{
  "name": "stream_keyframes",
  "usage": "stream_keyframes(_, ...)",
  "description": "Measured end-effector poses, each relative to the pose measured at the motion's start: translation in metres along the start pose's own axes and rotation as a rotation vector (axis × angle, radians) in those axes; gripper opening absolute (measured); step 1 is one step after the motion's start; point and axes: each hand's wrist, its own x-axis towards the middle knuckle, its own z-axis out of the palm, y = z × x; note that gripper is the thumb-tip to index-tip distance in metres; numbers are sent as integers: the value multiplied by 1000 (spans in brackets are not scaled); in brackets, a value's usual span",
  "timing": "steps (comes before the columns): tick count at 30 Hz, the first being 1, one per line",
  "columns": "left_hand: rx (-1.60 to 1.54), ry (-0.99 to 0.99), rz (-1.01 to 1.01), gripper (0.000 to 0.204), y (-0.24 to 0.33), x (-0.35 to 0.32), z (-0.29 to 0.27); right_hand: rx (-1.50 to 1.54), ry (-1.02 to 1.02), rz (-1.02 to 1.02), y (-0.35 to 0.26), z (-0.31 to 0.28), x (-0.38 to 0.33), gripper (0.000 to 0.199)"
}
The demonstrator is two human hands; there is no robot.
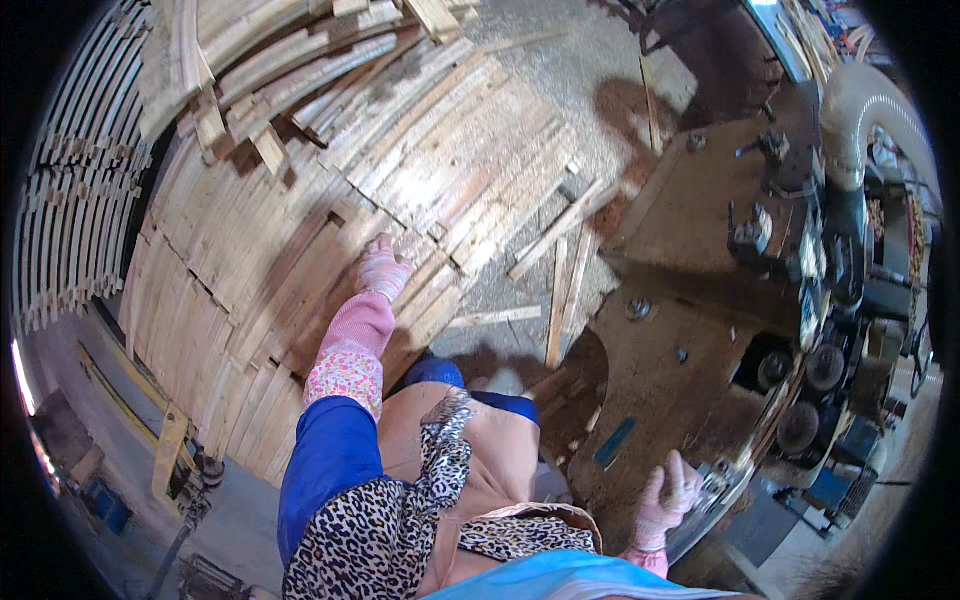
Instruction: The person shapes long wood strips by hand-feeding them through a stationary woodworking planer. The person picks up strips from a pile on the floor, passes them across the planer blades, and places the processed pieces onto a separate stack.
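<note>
Wooden strips [490,130] lie closely side by side in a broad layered stack, and we find most of that stack in place, its top course largely level. Longer boards [310,50] lie crosswise and uneven at the stack's upper edge, apparently still to be dealt with; we see no strip lifted clear in a hand, so we judge the handling well short of finished. The left hand [381,268] rests on the stack near its lower right edge, and we cannot tell whether its fingers grip a strip. The right hand [667,495], fingers loosely parted and nothing visible in them, is at the lower right edge of the machine table [640,400]. We note pale, straight-grained, square-edged timber, slightly stepped at the ends; a brown, dust-dulled tabletop; and narrow offcuts [557,310] on the gritty, sawdust-strewn floor [540,85]
</note>
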Motion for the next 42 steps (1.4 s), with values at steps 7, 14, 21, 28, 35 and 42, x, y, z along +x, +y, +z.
stream_keyframes(7, 178, 154, 76, 75, 48, 154, -95, 532, -366, 317, -51, 75, 79, 29)
stream_keyframes(14, 323, 352, 104, 74, 82, 293, -91, 653, -793, 267, -72, 256, 145, 34)
stream_keyframes(21, 332, 164, -94, 69, 96, 328, -96, 604, -684, 135, -53, 310, 171, 26)
stream_keyframes(28, -127, -133, -58, 65, 174, 138, -159, 568, -709, 174, -59, 323, 179, 25)
stream_keyframes(35, -124, 165, 289, 74, 182, -55, -301, 476, -833, 78, -86, 311, 201, 29)
stream_keyframes(42, -24, 869, 281, 84, 171, 20, -533, 493, -861, -29, -82, 335, 209, 29)
